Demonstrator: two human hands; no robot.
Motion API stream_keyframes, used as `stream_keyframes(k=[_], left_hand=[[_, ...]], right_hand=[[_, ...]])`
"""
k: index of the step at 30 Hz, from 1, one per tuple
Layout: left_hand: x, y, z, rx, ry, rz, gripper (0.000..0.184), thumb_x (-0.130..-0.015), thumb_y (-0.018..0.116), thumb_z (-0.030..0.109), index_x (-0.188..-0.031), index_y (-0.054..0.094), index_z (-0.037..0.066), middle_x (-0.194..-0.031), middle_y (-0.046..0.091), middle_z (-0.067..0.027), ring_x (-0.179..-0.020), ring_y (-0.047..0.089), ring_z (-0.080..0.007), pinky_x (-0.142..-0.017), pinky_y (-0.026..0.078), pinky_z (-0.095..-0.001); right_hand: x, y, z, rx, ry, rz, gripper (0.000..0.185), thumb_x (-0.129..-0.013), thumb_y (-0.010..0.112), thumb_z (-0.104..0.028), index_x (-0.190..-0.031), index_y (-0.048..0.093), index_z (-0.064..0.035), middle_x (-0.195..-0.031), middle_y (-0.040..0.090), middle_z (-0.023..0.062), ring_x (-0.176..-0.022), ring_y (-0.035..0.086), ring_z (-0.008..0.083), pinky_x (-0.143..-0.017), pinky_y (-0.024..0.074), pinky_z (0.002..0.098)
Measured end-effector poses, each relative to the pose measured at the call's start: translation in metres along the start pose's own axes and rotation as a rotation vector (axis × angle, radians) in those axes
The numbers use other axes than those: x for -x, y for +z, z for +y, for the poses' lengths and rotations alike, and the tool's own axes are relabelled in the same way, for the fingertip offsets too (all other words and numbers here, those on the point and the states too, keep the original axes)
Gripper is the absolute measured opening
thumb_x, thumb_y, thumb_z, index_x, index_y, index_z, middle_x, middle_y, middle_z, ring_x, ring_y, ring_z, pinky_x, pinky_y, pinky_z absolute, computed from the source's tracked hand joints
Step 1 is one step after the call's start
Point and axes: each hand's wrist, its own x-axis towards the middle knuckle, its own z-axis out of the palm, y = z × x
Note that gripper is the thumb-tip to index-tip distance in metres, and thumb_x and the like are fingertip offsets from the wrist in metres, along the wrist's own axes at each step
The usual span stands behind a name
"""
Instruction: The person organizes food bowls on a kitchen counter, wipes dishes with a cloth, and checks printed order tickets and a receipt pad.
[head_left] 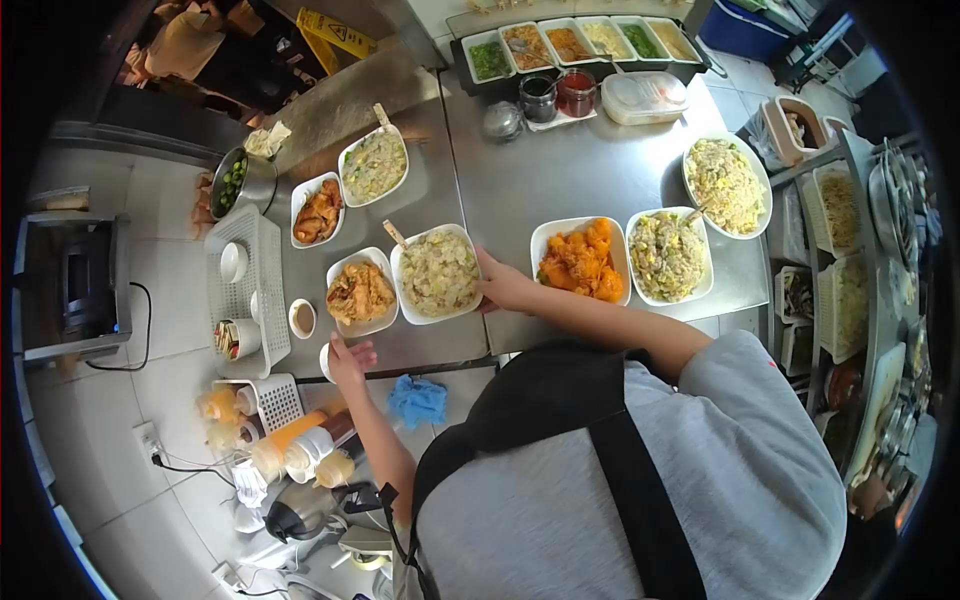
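My right hand [508, 285] reaches across the counter and grips the right rim of a white bowl of fried rice [437, 270]. A wooden clip stands on that bowl's upper left rim. Against its left side sits a white bowl of fried chicken pieces [361, 292]. My left hand [351, 360] is just below the chicken bowl with its fingers apart. Beside it is a small white cup [325, 363], partly covered by the hand; I cannot tell whether they touch. A small cup of brown sauce [302, 318] stands farther left.
Right are bowls of orange-coated pieces [583, 262], mixed rice [670, 256] and fried rice [727, 188]. Another rice bowl [374, 166] and chicken bowl [318, 210] stand farther back. A topping rack [575, 48] lines the back; a white basket [270, 300] sits left, a blue cloth [418, 400] near me.
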Motion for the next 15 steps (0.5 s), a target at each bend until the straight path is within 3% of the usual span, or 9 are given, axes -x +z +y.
stream_keyframes(k=[2, 5, 8, 11, 15], left_hand=[[0.03, -0.008, -0.001, -0.184, 0.104, 0.041, 0.045, -0.094, 0.047, 0.042, -0.116, 0.053, 0.003, -0.069, 0.064, -0.0136, -0.05, 0.06, -0.0204, -0.045, 0.048, -0.0291], [0.085, -0.016, -0.015, -0.553, 0.284, -0.007, 0.039, -0.087, 0.058, 0.04, -0.105, 0.063, 0.006, -0.076, 0.066, -0.0133, -0.057, 0.062, -0.0235, -0.054, 0.049, -0.034], [0.133, -0.007, -0.041, -0.858, 0.409, -0.092, 0.032, -0.075, 0.072, 0.031, -0.098, 0.068, 0.009, -0.08, 0.064, -0.0101, -0.072, 0.063, -0.0269, -0.065, 0.049, -0.0369], [0.151, 0.001, -0.062, -0.765, 0.363, 0.007, 0.028, -0.07, 0.075, 0.028, -0.091, 0.07, 0.009, -0.082, 0.063, -0.0091, -0.079, 0.062, -0.028, -0.068, 0.049, -0.0361], [0.154, -0.005, -0.066, -0.728, 0.279, 0.085, 0.025, -0.067, 0.079, 0.027, -0.08, 0.07, 0.008, -0.079, 0.063, -0.0104, -0.073, 0.062, -0.0252, -0.063, 0.048, -0.0368]], right_hand=[[0.013, -0.004, -0.004, 0.003, 0.055, -0.027, 0.078, -0.09, 0.049, -0.011, -0.146, -0.005, -0.0093, -0.109, 0.058, 0.0188, -0.085, 0.065, 0.023, -0.072, 0.0574, 0.032], [0.044, -0.007, -0.012, 0.209, 0.03, -0.058, 0.079, -0.09, 0.051, -0.017, -0.146, -0.005, -0.0078, -0.109, 0.06, 0.0224, -0.086, 0.066, 0.0279, -0.075, 0.0546, 0.0336], [0.054, -0.006, 0.004, 0.597, -0.296, -0.009, 0.075, -0.089, 0.054, -0.021, -0.146, 0.007, -0.0047, -0.105, 0.062, 0.0262, -0.087, 0.066, 0.0324, -0.079, 0.0517, 0.0369], [0.076, 0.0, -0.028, 0.727, -0.229, -0.216, 0.06, -0.087, 0.056, -0.021, -0.141, 0.032, -0.0055, -0.101, 0.064, 0.025, -0.089, 0.065, 0.0347, -0.082, 0.05, 0.039], [0.086, -0.012, -0.044, 0.762, -0.454, -0.158, 0.029, -0.085, 0.06, -0.021, -0.111, 0.064, -0.0079, -0.087, 0.068, 0.0166, -0.076, 0.067, 0.0257, -0.07, 0.0513, 0.0349]])
